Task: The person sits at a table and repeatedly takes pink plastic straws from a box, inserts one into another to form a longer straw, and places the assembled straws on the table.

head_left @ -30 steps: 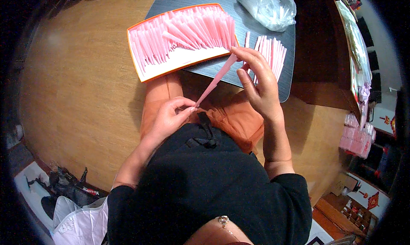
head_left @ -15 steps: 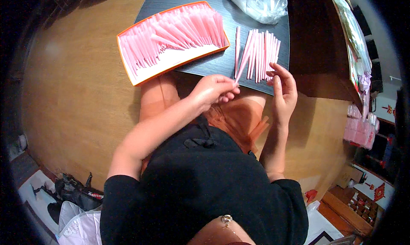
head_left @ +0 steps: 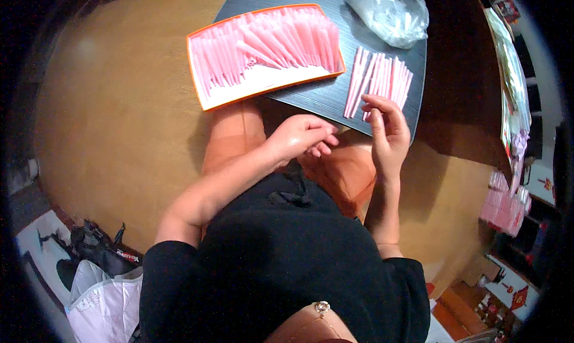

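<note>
My right hand [head_left: 387,130] is at the near end of a loose pile of thin pink rolled sticks [head_left: 382,77] on the dark table [head_left: 311,101], with its thumb and fingertips pinching the lower end of one stick. My left hand [head_left: 302,136] hovers over my lap by the table's near edge, its fingers loosely curled and holding nothing. An orange-rimmed tray [head_left: 206,101] to the left holds several pink tapered rolls [head_left: 263,44] fanned in a row.
A crumpled clear plastic bag [head_left: 388,11] lies at the table's far right. Wooden floor [head_left: 113,116] surrounds the small table. Dark and white bags [head_left: 98,265] sit at lower left. Stacks of pink goods [head_left: 505,205] stand at right.
The pink stick that both hands held over my lap has gone to the pile with my right hand. My left hand let go and drew back toward my lap.
</note>
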`<action>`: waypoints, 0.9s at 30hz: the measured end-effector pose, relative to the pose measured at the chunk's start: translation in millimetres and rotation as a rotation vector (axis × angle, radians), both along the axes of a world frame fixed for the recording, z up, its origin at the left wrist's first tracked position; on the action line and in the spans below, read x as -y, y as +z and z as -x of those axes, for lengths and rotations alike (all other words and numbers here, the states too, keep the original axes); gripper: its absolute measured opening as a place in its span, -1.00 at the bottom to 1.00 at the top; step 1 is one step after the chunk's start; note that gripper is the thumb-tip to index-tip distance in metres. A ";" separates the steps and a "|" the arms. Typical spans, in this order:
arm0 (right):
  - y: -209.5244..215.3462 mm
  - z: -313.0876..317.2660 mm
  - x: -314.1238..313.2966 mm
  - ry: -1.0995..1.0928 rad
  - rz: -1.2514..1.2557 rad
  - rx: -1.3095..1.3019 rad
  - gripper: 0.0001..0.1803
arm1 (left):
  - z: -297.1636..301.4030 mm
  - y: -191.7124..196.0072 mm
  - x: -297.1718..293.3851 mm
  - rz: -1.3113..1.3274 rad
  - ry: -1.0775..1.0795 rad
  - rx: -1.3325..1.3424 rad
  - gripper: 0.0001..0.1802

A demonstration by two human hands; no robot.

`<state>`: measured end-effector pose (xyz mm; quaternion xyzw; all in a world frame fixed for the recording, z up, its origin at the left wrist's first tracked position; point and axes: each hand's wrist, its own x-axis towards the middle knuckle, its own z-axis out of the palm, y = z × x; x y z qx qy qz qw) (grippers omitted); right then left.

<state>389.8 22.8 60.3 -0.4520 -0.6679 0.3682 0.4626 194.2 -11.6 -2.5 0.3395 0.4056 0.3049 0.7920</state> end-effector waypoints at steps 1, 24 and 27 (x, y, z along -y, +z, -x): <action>2.1 12.2 -2.0 0.023 0.017 0.062 -0.81 | 8.7 -2.2 6.6 0.002 0.013 -0.005 -0.62; -6.9 150.9 -103.8 0.773 -0.177 0.895 -0.89 | 154.9 18.4 68.4 -0.108 0.510 -0.118 -0.78; -3.7 163.4 -113.6 0.870 -0.131 1.042 -0.90 | 152.0 12.5 66.4 -0.050 0.458 -0.116 -0.78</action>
